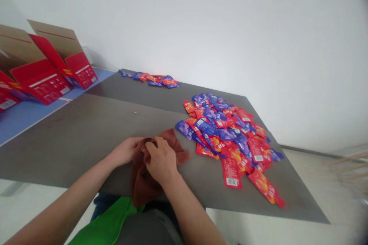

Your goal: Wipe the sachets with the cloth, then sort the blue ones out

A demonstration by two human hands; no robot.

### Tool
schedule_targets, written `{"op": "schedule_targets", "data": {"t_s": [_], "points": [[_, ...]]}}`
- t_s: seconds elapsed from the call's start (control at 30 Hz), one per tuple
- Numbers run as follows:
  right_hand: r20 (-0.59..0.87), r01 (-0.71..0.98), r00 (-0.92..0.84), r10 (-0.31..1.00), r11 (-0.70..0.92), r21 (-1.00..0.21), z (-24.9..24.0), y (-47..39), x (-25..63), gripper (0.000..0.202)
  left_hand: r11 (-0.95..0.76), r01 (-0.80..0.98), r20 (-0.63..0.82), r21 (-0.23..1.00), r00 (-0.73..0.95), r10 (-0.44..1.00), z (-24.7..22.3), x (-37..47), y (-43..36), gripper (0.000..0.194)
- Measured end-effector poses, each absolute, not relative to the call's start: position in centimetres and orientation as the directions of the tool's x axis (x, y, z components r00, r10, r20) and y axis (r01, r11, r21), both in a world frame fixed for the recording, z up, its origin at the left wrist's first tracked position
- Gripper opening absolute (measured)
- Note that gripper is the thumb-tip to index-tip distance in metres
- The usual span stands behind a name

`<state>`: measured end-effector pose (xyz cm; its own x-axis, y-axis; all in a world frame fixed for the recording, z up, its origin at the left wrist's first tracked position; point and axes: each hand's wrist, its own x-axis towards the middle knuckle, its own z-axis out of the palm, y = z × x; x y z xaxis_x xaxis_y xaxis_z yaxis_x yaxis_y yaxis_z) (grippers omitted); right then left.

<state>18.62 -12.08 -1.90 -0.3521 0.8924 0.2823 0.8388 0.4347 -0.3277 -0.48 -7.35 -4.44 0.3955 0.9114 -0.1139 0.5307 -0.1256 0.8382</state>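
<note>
A reddish-brown cloth (pixel 142 187) lies bunched at the front edge of the dark table, one end hanging toward my body and a corner spread out past my fingers. My left hand (pixel 130 151) grips its left side, the fingertips tucked into the folds. From the right, my right hand (pixel 162 159) is curled over the middle of the cloth with bent fingers. A small dark patch shows between the two hands; whether it is a fold or an object in the cloth I cannot tell.
To the right a heap of red and purple snack pouches (pixel 230 134) spreads over the dark table (pixel 94 122). More pouches (pixel 152 79) lie by the wall. Open red cartons (pixel 47 80) stand on a blue surface (pixel 17 122) at the left.
</note>
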Motion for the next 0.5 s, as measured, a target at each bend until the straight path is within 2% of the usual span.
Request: {"op": "schedule_targets", "data": {"t_s": [0.13, 0.2, 0.27, 0.33, 0.4, 0.43, 0.5], "points": [[0.129, 0.947, -0.131, 0.983, 0.163, -0.277, -2.6, -9.2, 21.1, 0.019, -0.108, 0.615, -0.160, 0.781, 0.364, 0.917, -4.5, -0.6, -7.8, 0.032], [0.134, 0.959, -0.068, 0.989, 0.102, -0.266, -1.8, -9.1, 22.4, 0.018, -0.118, 0.626, -0.163, 0.771, 0.374, 0.913, -4.6, -0.7, -8.0, 0.032], [0.218, 0.935, -0.124, 0.968, 0.188, -0.302, -0.6, -10.2, 22.2, 0.019, -0.151, 0.620, -0.141, 0.770, 0.396, 0.907, -4.7, -0.7, -8.0, 0.030], [0.314, 0.861, -0.290, 0.904, 0.390, -0.327, 0.1, -11.8, 20.5, 0.020, -0.181, 0.608, -0.107, 0.773, 0.407, 0.907, -4.8, -0.6, -7.8, 0.026], [0.337, 0.777, -0.436, 0.834, 0.538, -0.325, -0.1, -12.6, 18.6, 0.019, -0.201, 0.602, -0.080, 0.773, 0.406, 0.910, -4.8, -0.3, -7.6, 0.025], [0.319, 0.769, -0.456, 0.831, 0.548, -0.328, -0.5, -12.6, 18.0, 0.018, -0.207, 0.603, -0.073, 0.770, 0.406, 0.911, -4.7, -0.2, -7.5, 0.026], [0.244, 0.837, -0.369, 0.897, 0.435, -0.333, -1.7, -11.7, 18.1, 0.017, -0.207, 0.625, -0.087, 0.753, 0.407, 0.909, -4.4, 0.0, -7.5, 0.022]]}}
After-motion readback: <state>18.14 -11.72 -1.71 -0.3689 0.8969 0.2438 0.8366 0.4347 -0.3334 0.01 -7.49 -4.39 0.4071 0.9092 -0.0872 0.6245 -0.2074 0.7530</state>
